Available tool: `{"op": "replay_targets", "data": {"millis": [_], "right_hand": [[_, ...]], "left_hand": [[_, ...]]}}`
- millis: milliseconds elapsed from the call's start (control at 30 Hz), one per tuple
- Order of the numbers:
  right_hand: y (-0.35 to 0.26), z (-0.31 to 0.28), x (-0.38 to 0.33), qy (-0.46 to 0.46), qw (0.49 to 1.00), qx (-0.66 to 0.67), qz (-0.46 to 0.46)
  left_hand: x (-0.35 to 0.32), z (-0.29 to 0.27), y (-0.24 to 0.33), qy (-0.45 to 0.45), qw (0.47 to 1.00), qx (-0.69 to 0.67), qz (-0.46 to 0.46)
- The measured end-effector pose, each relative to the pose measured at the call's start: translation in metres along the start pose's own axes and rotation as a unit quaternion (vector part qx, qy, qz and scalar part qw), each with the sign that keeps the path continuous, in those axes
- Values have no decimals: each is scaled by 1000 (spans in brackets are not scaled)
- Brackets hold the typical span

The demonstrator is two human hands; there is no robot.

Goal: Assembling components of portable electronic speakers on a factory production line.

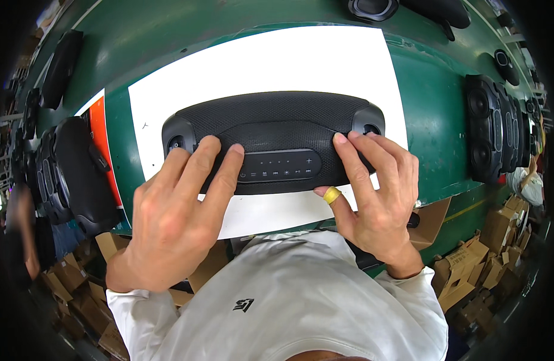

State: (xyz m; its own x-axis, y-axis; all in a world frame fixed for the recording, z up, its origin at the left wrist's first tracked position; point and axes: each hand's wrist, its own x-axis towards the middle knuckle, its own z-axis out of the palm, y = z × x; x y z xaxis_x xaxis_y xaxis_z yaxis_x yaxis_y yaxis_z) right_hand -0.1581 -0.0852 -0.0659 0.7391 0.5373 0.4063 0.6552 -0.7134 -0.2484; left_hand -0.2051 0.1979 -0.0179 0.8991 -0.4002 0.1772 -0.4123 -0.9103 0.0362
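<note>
A black portable speaker (271, 108) with a mesh cover lies across a white sheet (253, 66) on the green table. Its oval button panel (280, 165) faces up, near the edge closest to me. My left hand (180, 210) rests on the speaker's left part, fingers apart, with fingertips on the mesh just left of the panel. On the right part lies my right hand (376, 186), its fingertips on the mesh near the end. That thumb, wrapped in a yellow band (331, 195), touches the near edge. A thin seam or strap line curves across the mesh between both hands.
More black speakers (84, 174) stand at the left beside an orange-and-white sheet (102, 138). Several speakers (490, 129) are lined up at the right, and others (373, 7) lie at the far edge. Cardboard boxes (463, 271) fill the floor on both sides. People are partly visible at the far left and right.
</note>
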Motion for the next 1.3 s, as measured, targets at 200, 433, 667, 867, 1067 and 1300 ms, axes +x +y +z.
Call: {"op": "replay_targets", "data": {"millis": [200, 433, 667, 867, 1067, 1300], "right_hand": [[4, -6, 3, -28, 996, 77, 47], [6, 1, 0, -26, 980, 154, 123], [11, -12, 10, -53, 995, 44, 65], [12, 3, 13, -71, 980, 177, 50], [14, 1, 8, -88, 993, 74, 18], [15, 10, 19, -44, 995, 85, 11]], "left_hand": [[-4, 8, -7, 53, 989, -131, -38], [-23, 21, 3, 106, 961, -131, -219], [-29, 30, -11, 79, 975, -153, -139], [-29, 19, -6, 67, 973, -152, -159], [-5, 10, -34, 56, 987, -136, -69], [89, 55, -35, -67, 990, -100, -79]]}}
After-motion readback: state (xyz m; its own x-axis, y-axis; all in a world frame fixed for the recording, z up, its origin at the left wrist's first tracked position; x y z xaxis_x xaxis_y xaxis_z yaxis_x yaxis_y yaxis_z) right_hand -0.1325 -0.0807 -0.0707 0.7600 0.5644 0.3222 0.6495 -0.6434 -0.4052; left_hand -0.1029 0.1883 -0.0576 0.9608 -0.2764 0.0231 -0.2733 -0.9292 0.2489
